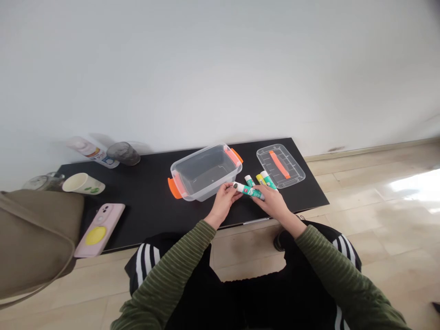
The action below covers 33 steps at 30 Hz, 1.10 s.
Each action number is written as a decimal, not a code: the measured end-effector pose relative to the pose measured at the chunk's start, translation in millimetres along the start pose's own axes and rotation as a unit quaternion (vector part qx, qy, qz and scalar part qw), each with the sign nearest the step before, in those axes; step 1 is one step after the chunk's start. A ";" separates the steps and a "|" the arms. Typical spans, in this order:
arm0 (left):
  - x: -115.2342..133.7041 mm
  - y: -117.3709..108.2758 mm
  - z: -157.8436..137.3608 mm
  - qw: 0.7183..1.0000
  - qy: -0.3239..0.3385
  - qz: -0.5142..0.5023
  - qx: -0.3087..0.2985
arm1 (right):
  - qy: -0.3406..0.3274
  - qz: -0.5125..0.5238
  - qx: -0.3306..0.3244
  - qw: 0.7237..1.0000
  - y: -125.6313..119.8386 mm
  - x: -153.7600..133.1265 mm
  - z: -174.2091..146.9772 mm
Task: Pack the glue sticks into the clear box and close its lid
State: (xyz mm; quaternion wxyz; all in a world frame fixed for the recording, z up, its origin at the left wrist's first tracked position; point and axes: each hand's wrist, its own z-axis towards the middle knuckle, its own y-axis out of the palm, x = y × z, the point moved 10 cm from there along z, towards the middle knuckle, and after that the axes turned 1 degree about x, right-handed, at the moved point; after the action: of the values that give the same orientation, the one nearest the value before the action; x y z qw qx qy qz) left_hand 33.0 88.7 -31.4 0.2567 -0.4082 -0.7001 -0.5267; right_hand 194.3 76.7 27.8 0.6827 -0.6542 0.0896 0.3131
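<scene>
Left hand (222,200): I have its thumb and fingers pinched on the white end of a green and white tube (247,189), the arm reaching forward and in.
Right hand (272,200): from far off I see it closed on the tube's other end, back of the hand up, fingers pointing left.
Held tube: smooth, round and long, it goes from one hand to the other and slopes down a bit to the right.
Sleeves (175,270): green, soft-looking, with ribs in rows like little waves.
Loose tubes: just past the right hand I see one green tube (250,182), one yellow tube (261,180) and a second green tube (270,181), side by side.
Box (206,173): see-through plastic with round corners, just past the left hand and to its left; an orange clip (174,189) sticks out at the end far from the hands.
Lid (292,168): flat, clear plastic with lines and an orange handle (279,165), past the right hand and to its right.
Table (151,211): black, flat, under the box and lid.
Far left of both hands: I spot a leafy paper cup (80,183), a dark glass (123,153), a white can (94,152), a pink phone (110,217) with a round yellow patch (95,235), and a soft brown bag (37,243).
</scene>
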 end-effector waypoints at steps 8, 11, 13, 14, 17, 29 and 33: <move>4.0 11.9 -5.5 0.997 0.012 0.044 -0.054 | -0.016 0.093 -0.008 0.995 0.7 -8.4 -1.0; 4.6 15.2 -7.4 0.996 0.014 0.058 -0.073 | 0.036 0.161 -0.051 0.985 6.7 -0.7 -0.9; 4.4 18.4 -9.1 0.994 0.013 0.064 -0.089 | 0.080 0.239 -0.091 0.963 15.7 5.1 -2.5; 4.0 20.0 -9.9 0.993 0.012 0.066 -0.096 | 0.098 0.285 -0.109 0.947 20.6 6.6 -3.7; 2.7 22.9 -10.4 0.991 0.014 0.078 -0.111 | 0.139 0.393 -0.146 0.897 33.5 6.9 -7.4; 30.4 10.6 3.9 0.818 0.168 0.549 -0.027 | 0.199 0.053 -0.029 0.978 -12.2 32.8 8.2; 19.0 14.8 1.9 0.697 0.177 0.694 -0.036 | 0.241 -0.094 -0.003 0.966 -25.2 45.2 14.7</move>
State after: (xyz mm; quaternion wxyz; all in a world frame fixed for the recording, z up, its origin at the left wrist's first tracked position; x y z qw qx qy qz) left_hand 35.4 97.9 -9.2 0.6534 -0.6867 -0.1404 -0.2860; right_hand 239.5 106.0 26.7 0.6652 -0.7180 0.1882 0.0808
